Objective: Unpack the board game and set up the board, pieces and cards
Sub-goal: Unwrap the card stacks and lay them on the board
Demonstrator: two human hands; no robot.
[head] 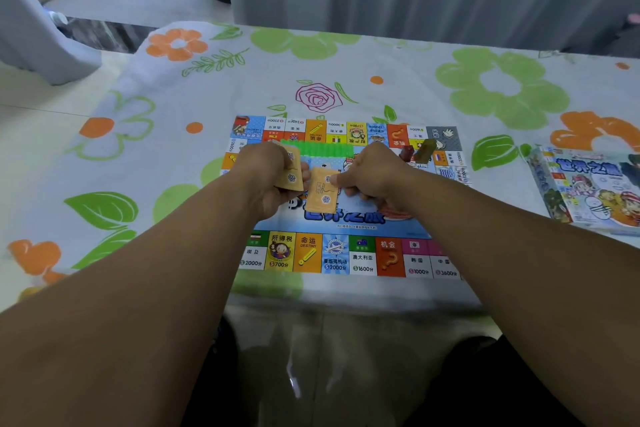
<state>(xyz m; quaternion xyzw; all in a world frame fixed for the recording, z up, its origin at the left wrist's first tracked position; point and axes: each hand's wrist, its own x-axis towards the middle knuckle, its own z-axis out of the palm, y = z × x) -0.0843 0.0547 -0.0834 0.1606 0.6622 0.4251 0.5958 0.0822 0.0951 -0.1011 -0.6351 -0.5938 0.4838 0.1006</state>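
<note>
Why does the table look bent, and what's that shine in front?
Head view: the wide-angle lens bows the table; a pale glare streak sits on the clear plastic overhang; the game box at the right edge looks soft.

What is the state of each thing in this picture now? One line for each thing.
Board: unfolded, flat on the table.
Left hand: grips a stack of orange cards.
Right hand: pinches a single orange card by its edge.
Green pieces: in a row on the board.
Two dark pieces: on the board, near its far right corner.
Game box: lies on the table, right of the board.
</note>
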